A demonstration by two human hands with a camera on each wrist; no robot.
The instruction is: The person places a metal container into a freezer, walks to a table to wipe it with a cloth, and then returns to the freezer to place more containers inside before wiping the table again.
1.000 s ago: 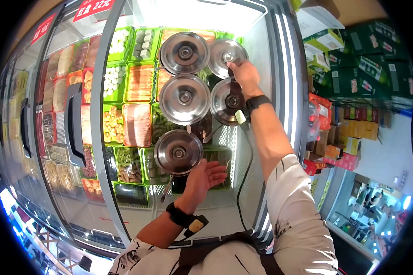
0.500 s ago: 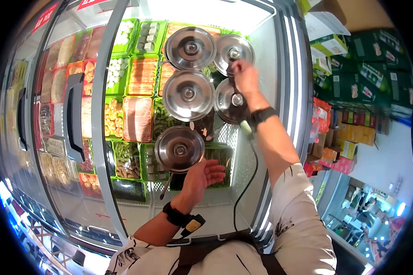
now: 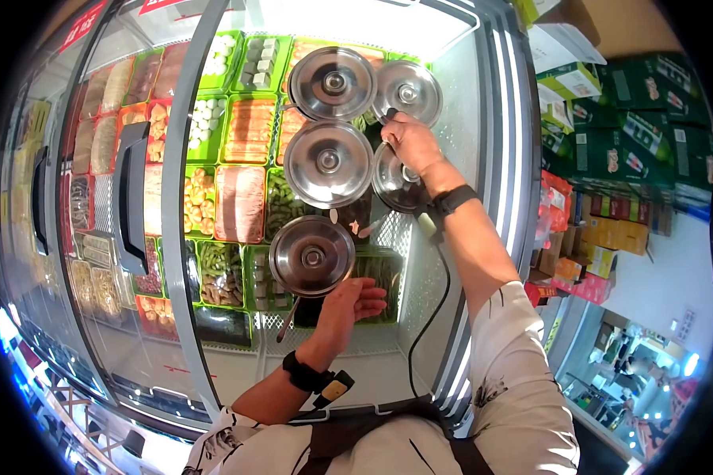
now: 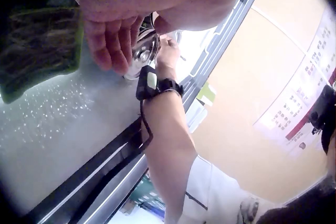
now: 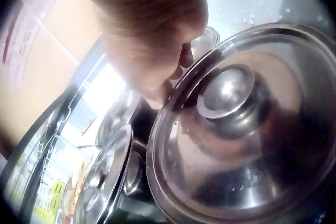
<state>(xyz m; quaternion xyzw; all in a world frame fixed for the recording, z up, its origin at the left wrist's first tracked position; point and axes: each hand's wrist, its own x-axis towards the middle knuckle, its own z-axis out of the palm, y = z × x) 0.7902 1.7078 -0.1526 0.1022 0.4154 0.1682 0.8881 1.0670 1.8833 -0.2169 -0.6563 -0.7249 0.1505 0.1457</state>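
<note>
Several round steel pots with knobbed lids stand inside an open glass-door chiller. My right hand (image 3: 414, 142) reaches between the far right lid (image 3: 408, 93) and the near right lid (image 3: 398, 180). Its curled fingers pinch a dark-tipped handle (image 3: 390, 114); the rest of the handle is hidden. In the right wrist view the near right lid (image 5: 247, 166) fills the right side, the fingertips just past its rim. My left hand (image 3: 345, 314) lies with straight fingers beside the front lid (image 3: 312, 256). A thin handle (image 3: 288, 321) sticks out from under that lid.
Wrapped trays of food, such as pink meat (image 3: 240, 202) and white balls (image 3: 206, 123), sit left of the pots. A black cable (image 3: 437, 309) runs from my right wrist. The chiller's right edge (image 3: 495, 158) borders stacked green cartons (image 3: 634, 111).
My right hand has left the knob of the far right lid and come toward me, to the gap between the right lids, pinching a handle there. The left hand has stayed put.
</note>
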